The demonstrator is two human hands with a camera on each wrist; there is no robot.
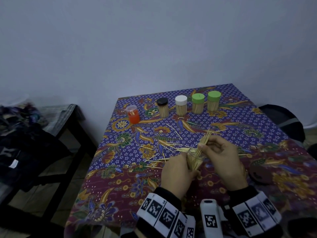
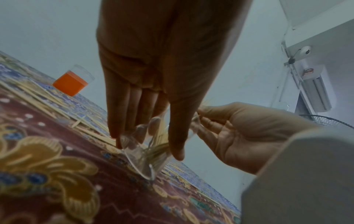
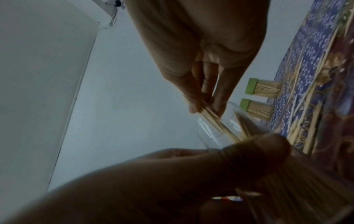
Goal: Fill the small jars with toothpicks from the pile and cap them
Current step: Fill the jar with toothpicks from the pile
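A plain pale grey-blue wall [image 1: 154, 48] fills the upper half of the head view, dimly lit. The table, at about 5 o'clock in that view, wears a patterned tablecloth [image 1: 130, 170] of purple, maroon and gold flowers. Off at 9 o'clock stands a dark side table [image 1: 68, 124] heaped with dark clothes [image 1: 25, 134]. A dark chair [image 1: 284, 121] sits at 3 o'clock. From the left wrist view, a white air conditioner [image 2: 316, 89] hangs at 2 o'clock, a fan [image 2: 329, 121] just below it.
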